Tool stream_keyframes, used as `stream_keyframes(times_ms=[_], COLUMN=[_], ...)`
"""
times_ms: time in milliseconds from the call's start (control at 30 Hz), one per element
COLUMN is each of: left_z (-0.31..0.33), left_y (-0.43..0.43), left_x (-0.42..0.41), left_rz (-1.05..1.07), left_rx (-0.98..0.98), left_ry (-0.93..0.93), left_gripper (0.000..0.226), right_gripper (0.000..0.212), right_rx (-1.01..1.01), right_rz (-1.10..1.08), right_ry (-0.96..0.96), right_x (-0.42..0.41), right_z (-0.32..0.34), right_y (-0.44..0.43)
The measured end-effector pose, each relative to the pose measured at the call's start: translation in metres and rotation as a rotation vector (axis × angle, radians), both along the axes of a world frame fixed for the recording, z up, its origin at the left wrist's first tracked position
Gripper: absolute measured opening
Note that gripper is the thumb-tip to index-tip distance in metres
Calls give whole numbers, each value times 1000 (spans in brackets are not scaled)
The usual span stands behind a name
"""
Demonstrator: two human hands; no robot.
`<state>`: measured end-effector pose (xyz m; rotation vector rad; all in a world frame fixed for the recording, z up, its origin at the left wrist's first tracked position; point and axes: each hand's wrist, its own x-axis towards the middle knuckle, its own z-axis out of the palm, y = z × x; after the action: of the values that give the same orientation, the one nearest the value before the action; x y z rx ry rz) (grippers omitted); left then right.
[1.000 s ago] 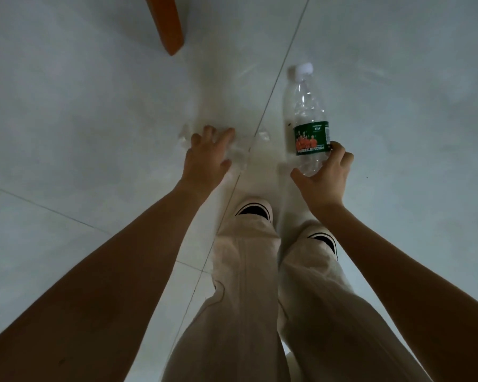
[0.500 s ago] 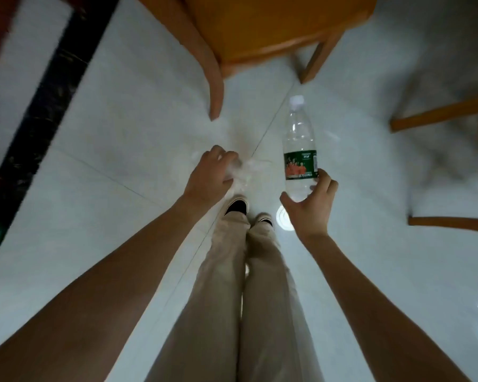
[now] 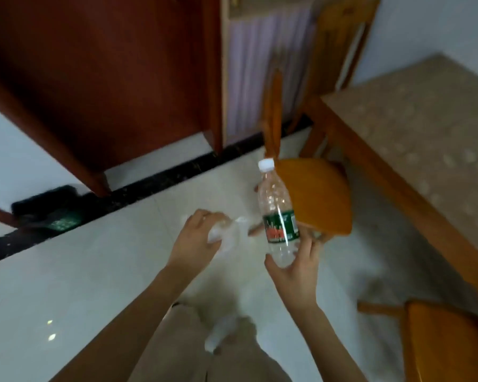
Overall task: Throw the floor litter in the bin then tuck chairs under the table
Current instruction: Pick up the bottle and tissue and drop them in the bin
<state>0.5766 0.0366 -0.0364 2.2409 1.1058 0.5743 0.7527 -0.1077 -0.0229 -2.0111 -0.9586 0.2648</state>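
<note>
Nearest the camera, the person's pale trouser legs fill the lower centre, one light shoe showing on the tiled floor. The picture is motion-blurred.

Left hand: fingers curled tight around a crumpled clear plastic wrapper, part of which sticks out loose past the knuckles. Judgement: the wad is light and slippery; a slack fist could let it slide out and fall back to the floor.

Right hand: fingers and thumb pinch only the base of an upright clear bottle with a white cap and green label. It appears empty. Judgement: held so low, the tall bottle can tip or twist out of the grip if swung quickly.

Just beyond the bottle stands an orange wooden chair, pulled out from the table at right; a second chair seat sits at lower right. Judgement: both stand close to the walking line and could catch a leg or the bottle.

Far left, by the black floor strip, a dark object with a green patch lies below a red-brown door. Whether it is the bin cannot be told; aiming the litter there unconfirmed risks a miss.
</note>
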Motion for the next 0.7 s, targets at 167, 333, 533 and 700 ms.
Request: stream_keyframes(times_ms=[167,333,533,700], left_z=[5,8,6,13], left_y=[12,37,73,104], left_x=[-118,-239,-395,-498], left_rz=[243,452,642,773], left_rx=[-10,2,-20,-19], left_ry=[-3,-8,36,60], left_gripper=[54,51,47,46], right_gripper=[83,80,82,78], right_rx=[-10,-37,-50,-92], right_rz=[236,420,570,647], right_ry=[23,84,154,195], right_x=[-74,-178,-323,-411], right_z=[13,6,-13,-4], right_y=[57,126,207,263])
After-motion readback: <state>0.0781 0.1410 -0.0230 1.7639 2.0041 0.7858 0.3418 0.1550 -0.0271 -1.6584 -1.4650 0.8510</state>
